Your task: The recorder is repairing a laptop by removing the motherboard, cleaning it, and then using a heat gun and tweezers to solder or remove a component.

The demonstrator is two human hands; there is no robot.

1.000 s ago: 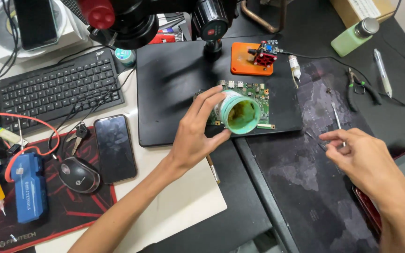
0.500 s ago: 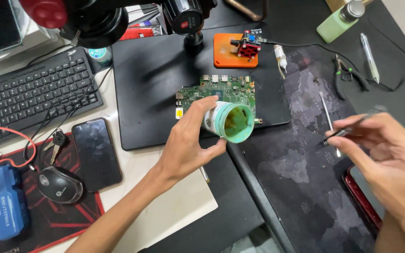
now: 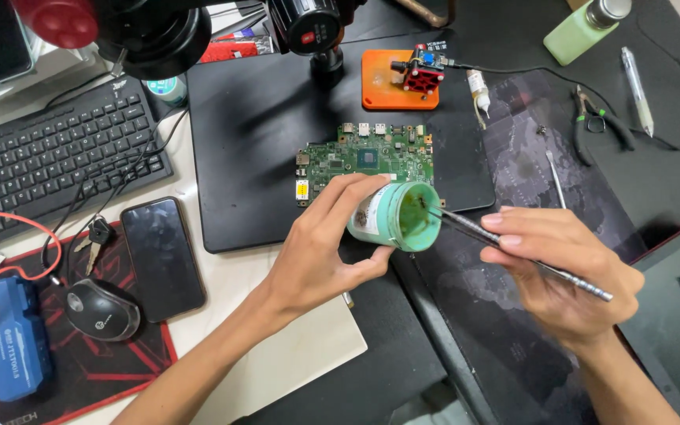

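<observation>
We hold a small green jar (image 3: 393, 216) in our left hand (image 3: 320, 252), with the thumb below and the fingers above closed around its side. The jar is tilted so that its open mouth faces to the right, and it hangs in the air just in front of the green circuit board (image 3: 364, 160), which lies flat on the black mat (image 3: 245, 157). Our right hand (image 3: 560, 271) is closed on a thin metal tool (image 3: 525, 260), held like a pen, and the tip of this tool is inside the mouth of the jar. The two hands are close together but they do not touch each other. On the left side of the desk we see a black keyboard (image 3: 57, 153), a dark phone (image 3: 162, 256) and a black mouse (image 3: 102, 308). Behind the board there is an orange plate (image 3: 391, 86), and far to the right lie small pliers (image 3: 596, 126).
</observation>
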